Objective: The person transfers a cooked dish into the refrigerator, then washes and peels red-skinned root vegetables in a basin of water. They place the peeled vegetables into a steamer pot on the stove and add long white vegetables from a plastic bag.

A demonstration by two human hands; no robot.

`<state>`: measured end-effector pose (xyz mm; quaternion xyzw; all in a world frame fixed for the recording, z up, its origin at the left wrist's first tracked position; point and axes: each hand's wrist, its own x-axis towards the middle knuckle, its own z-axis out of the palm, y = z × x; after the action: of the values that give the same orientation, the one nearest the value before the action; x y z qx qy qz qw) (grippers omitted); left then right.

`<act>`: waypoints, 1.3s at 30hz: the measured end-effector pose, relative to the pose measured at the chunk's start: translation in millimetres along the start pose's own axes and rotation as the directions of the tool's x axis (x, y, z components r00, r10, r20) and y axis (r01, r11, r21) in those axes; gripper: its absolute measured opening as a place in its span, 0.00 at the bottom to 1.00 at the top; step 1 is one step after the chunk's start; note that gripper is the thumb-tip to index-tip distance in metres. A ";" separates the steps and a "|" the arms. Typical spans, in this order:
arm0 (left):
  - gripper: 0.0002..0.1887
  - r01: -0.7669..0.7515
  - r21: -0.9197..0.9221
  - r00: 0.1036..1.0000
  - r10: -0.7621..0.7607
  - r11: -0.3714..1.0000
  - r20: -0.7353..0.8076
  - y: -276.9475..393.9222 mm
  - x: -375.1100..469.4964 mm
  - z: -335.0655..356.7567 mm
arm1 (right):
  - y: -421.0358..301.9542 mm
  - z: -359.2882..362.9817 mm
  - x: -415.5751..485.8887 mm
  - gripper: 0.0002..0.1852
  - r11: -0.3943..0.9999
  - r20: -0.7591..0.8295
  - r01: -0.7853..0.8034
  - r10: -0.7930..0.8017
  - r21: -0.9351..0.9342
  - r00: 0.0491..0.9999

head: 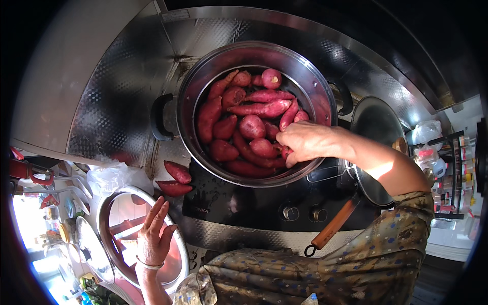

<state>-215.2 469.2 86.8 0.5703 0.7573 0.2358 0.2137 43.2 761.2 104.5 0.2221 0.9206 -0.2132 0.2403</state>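
A large steel pot [256, 45] on the stove holds several reddish-purple sweet potatoes [263, 108]. My right hand [305, 141] reaches over the pot's right rim, its fingers bent around a sweet potato at the lower right; most of that piece is hidden by the fingers. My left hand [155, 232], with a bangle at the wrist, is raised over a wide steel basin [181, 248] with its fingers apart and nothing in it. Two sweet potatoes [177, 171] lie beside the pot at the left, just beyond my left fingertips.
A black gas stove [244, 213] with two knobs lies under the pot. To the right are a wok lid [377, 126] and a wooden handle [333, 225]. A glass lid [93, 248], a plastic bag [116, 177] and a spice rack [455, 171] stand around.
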 end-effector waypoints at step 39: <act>0.28 -0.008 0.082 1.000 0.007 0.997 0.011 -13.7 -16.9 -2.3 | 6.9 -71.8 36.9 0.16 0.974 -0.615 -0.222 0.155 -0.034 0.773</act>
<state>-222.6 449.4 81.3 0.5828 0.7630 0.2024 0.1932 -7.3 813.9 139.7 0.3572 0.9316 -0.0568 -0.0369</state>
